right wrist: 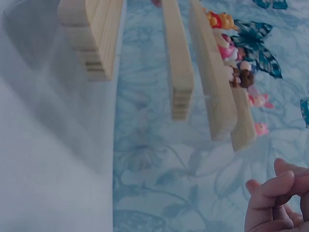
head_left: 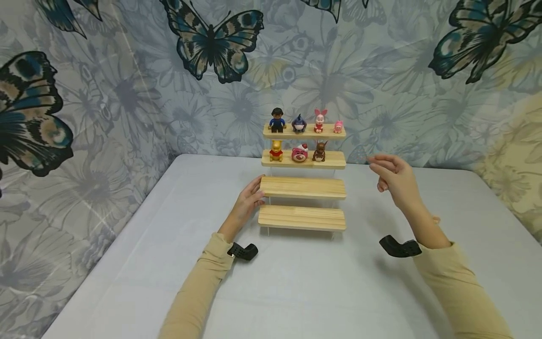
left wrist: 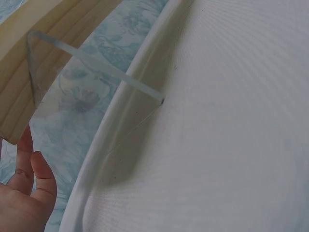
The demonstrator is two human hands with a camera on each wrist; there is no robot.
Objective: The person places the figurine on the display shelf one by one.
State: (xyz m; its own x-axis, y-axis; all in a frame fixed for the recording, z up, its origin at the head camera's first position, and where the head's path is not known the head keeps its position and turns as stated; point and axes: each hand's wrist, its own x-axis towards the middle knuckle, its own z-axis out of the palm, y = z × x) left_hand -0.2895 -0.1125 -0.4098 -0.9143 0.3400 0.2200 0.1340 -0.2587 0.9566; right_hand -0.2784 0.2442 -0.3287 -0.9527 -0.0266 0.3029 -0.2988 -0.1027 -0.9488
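Note:
A wooden display stand (head_left: 302,187) has several stepped boards on clear legs. My left hand (head_left: 249,200) grips the left end of its second board from the bottom; in the left wrist view the board's corner (left wrist: 12,130) sits between the fingers. To the right of the stand my right hand (head_left: 395,181) is raised, fingers loosely bent, holding nothing. On the top board stand a black-haired figure in blue (head_left: 277,121), a purple donkey (head_left: 298,124), a pink piglet (head_left: 319,121) and a small pink pig (head_left: 338,126).
On the board below stand a yellow bear in red (head_left: 276,151), a pink bear in a Santa hat (head_left: 299,153) and a brown long-eared figure (head_left: 319,152). The stand is on a white-covered table (head_left: 296,287), with a butterfly-patterned curtain (head_left: 237,108) behind.

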